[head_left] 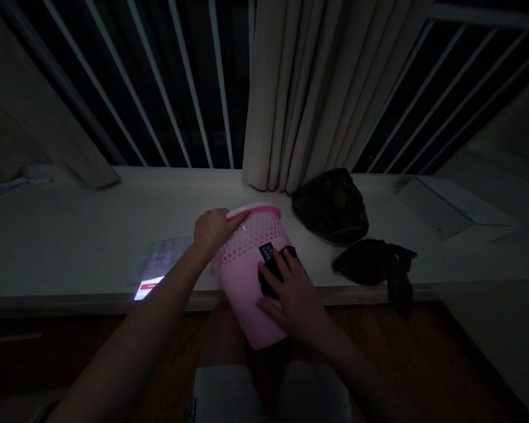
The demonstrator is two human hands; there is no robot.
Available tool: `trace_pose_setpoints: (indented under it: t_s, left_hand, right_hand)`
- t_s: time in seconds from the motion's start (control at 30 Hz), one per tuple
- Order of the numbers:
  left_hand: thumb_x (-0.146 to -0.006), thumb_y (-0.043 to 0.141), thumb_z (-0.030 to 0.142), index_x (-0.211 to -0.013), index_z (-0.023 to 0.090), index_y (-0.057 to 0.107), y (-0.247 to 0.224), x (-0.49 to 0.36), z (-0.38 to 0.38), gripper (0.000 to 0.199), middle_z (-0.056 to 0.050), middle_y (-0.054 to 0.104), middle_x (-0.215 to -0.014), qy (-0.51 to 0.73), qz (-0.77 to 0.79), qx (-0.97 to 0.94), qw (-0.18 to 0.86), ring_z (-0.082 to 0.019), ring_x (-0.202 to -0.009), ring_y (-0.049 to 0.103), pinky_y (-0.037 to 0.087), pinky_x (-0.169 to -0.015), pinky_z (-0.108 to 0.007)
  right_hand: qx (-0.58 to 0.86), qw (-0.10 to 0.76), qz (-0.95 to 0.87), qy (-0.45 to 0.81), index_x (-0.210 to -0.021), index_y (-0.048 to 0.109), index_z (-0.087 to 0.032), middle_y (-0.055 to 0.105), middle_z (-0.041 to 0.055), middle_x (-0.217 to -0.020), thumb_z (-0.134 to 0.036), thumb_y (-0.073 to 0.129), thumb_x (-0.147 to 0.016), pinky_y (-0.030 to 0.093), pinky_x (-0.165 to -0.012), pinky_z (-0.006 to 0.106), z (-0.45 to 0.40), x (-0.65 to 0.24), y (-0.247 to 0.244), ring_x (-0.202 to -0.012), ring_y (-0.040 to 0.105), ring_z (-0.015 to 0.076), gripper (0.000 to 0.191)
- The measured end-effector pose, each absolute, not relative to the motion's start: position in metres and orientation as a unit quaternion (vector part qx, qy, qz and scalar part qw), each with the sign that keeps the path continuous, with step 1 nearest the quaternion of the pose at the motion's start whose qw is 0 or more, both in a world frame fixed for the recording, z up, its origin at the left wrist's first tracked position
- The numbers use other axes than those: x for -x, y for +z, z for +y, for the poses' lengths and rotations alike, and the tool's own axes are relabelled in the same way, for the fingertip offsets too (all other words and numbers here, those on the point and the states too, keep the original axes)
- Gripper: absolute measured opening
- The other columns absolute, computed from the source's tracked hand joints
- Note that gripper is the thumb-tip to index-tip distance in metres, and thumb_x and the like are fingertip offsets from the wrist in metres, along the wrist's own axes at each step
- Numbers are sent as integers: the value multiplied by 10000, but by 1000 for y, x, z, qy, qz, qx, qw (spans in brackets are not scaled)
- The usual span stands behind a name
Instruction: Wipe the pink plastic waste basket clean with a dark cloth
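A pink waste bin with a honeycomb-patterned upper part is tilted at the front edge of the white ledge, its rim up and its base toward my lap. My left hand grips the rim on its left side. Against the bin's right side, my right hand presses a dark cloth or plastic-like piece with fingers spread over it. A black label with white letters shows just above that piece. What lies inside the bin is hidden.
On the ledge, right of the bin, lie a crumpled black bag and a knotted black bag hanging over the edge. A lit phone screen and paper lie left. A white box sits far right; curtains hang behind.
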State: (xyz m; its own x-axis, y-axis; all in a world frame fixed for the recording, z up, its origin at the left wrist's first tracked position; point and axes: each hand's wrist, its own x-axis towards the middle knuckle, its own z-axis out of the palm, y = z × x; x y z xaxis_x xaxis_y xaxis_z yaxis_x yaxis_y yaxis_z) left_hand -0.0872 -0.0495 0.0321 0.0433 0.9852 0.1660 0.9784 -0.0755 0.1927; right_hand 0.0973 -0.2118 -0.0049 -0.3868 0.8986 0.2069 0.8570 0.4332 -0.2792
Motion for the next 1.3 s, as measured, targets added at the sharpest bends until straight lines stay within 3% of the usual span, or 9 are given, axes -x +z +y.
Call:
trace_pose_setpoints:
  t_s: [0.17, 0.33, 0.43, 0.6, 0.8, 0.9, 1.0, 1.1, 1.3]
  left_hand:
    - [-776, 217, 835, -941, 121, 732, 38, 71, -42, 896, -192, 717, -890, 109, 671, -733, 5, -316, -868, 662, 470, -733, -380]
    - [-761, 201, 853, -947, 124, 734, 42, 61, -29, 923, -192, 720, -902, 91, 660, -746, -4, -325, -888, 664, 473, -739, -381]
    - [-738, 186, 873, -960, 130, 736, 42, 53, -22, 951, -192, 720, -916, 91, 653, -752, -6, -331, -907, 662, 476, -755, -388]
    - [-719, 180, 887, -964, 139, 738, 43, 44, -14, 965, -192, 721, -949, 85, 641, -763, -8, -330, -939, 658, 474, -783, -390]
    - [-720, 137, 882, -980, 144, 729, 54, 42, -9, 981, -188, 721, -1005, 46, 646, -758, 72, -317, -987, 653, 474, -801, -368]
    - [-759, 164, 840, -1012, 144, 724, 60, 40, -9, 928, -184, 716, -1047, 35, 643, -763, 51, -323, -1022, 642, 472, -818, -372]
    - [-847, 245, 694, -1006, 169, 731, 63, 31, -11, 733, -157, 719, -1056, 51, 616, -786, -1, -308, -1020, 643, 470, -820, -373]
    - [-888, 279, 549, -1016, 177, 735, 60, 20, -14, 602, -146, 725, -1025, 71, 603, -794, -17, -287, -978, 657, 473, -789, -365]
    - [-885, 224, 603, -966, 115, 750, 49, 14, -16, 723, -193, 720, -894, 104, 636, -763, -47, -326, -888, 672, 472, -745, -408]
  right_hand:
    - [489, 163, -856, 50, -1442, 414, -224, 247, 170, -1558, -541, 668, -813, 233, -1112, 621, -192, -104, -5, -1439, 149, 408, 748]
    - [465, 170, -866, 67, -1418, 451, -220, 273, 167, -1548, -527, 605, -868, 274, -1121, 555, -182, -108, 3, -1443, 176, 365, 648]
    - [503, 187, -842, 59, -1427, 440, -188, 269, 188, -1545, -520, 594, -878, 260, -1115, 582, -180, -106, 2, -1446, 145, 380, 660]
    - [443, 187, -875, 60, -1395, 478, -246, 261, 145, -1558, -526, 633, -847, 239, -1121, 592, -181, -105, -5, -1444, 172, 367, 635]
    - [462, 202, -862, 55, -1390, 487, -224, 281, 176, -1543, -527, 608, -863, 237, -1108, 611, -181, -104, -6, -1432, 200, 373, 620]
    - [408, 183, -892, 64, -1360, 512, -235, 302, 161, -1537, -560, 608, -850, 198, -1127, 596, -185, -98, -6, -1429, 219, 354, 613]
    - [392, 184, -899, 73, -1345, 522, -239, 308, 165, -1532, -567, 601, -850, 195, -1127, 592, -185, -97, -6, -1425, 228, 358, 599]
    - [378, 209, -898, 86, -1367, 493, -234, 305, 176, -1528, -568, 635, -823, 211, -1125, 590, -181, -102, -8, -1423, 239, 354, 654]
    - [458, 314, -823, 113, -1273, 513, -116, 388, 213, -1459, -424, 666, -815, 315, -1114, 529, -176, -104, -14, -1415, 274, 314, 572]
